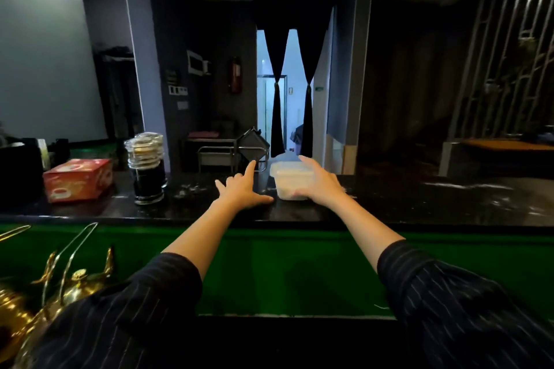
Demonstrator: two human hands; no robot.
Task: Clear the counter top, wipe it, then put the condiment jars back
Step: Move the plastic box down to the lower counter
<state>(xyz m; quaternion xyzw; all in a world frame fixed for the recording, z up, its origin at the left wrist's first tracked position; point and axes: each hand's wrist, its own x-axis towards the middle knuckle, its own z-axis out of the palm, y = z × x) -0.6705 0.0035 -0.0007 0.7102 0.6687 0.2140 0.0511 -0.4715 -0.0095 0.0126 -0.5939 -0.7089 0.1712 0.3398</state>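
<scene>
Fingers of our right hand curl round the right side of a translucent lidded container, which rests on the black counter top at about twelve o'clock from us. Our left hand lies just at nine o'clock of the container, holding nothing, fingers straight and spread, its thumb tip close to the container's base and its index finger pointing away. Farther toward nine o'clock we see stacked glass jars of dark liquid and a red tissue box, both well apart from our hands.
</scene>
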